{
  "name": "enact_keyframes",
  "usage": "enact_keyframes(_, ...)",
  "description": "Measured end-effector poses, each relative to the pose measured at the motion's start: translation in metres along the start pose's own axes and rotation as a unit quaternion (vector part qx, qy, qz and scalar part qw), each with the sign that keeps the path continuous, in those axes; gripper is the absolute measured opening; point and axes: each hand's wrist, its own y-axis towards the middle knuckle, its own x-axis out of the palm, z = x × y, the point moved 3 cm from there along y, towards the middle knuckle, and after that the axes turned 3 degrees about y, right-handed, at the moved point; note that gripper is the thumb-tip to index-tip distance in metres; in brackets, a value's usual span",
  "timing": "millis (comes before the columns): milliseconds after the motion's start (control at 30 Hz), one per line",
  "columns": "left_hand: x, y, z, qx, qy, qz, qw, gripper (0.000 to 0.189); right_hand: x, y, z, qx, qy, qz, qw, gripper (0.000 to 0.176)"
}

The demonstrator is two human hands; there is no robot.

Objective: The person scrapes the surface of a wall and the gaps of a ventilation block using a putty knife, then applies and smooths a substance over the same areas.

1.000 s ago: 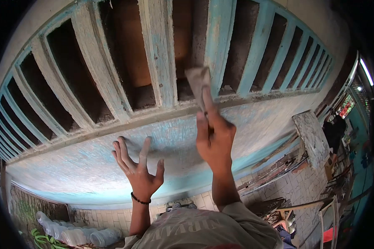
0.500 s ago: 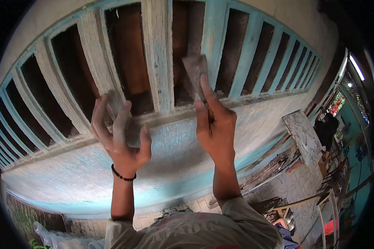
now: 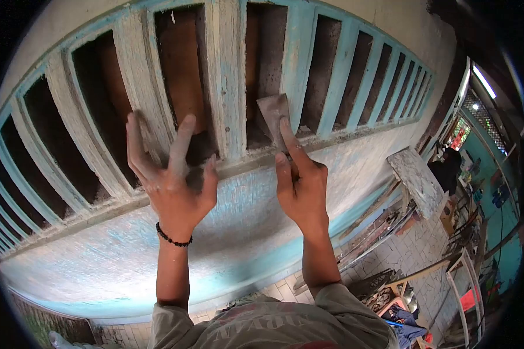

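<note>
My right hand is closed on a scraper with a flat, greyish-brown blade that widens toward its tip. The index finger lies along the blade, and the grip hides the handle. The blade is in front of a gap beside a blue slat, just above the sill. Dusty fingers spread apart, my left hand is against the lower end of a worn, bare-looking slat. It holds nothing. Between the hands stands another slat with flaking pale blue paint.
A ledge runs under the slats, above a wall with patchy blue paint. To the right are a speckled board, wooden lengths and a frame on the tiled floor. Someone in dark clothing is farther back.
The scraper has come down slightly toward the ledge with my right hand. My left hand has shifted a little up and right, still with fingers spread. The view has turned slightly.
</note>
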Motion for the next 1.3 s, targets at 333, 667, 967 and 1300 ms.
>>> enact_keyframes(333, 0.004, 0.021, -0.018, -0.032, -0.085, -0.037, 0.995, 0.091, -0.002, 0.026, -0.007, -0.045, 0.011, 0.046, 0.998, 0.049)
enact_keyframes(667, 0.008, 0.016, -0.021, -0.034, -0.078, -0.045, 0.995, 0.093, -0.006, 0.03, -0.027, -0.011, -0.039, 0.027, 0.999, 0.051)
enact_keyframes(967, 0.009, 0.013, -0.023, -0.025, -0.082, -0.051, 0.995, 0.091, -0.012, 0.059, -0.027, -0.014, -0.007, 0.028, 0.999, 0.051)
enact_keyframes(1300, 0.009, 0.013, -0.021, -0.035, -0.093, -0.044, 0.994, 0.091, -0.01, 0.065, -0.03, -0.04, -0.04, 0.043, 0.997, 0.05)
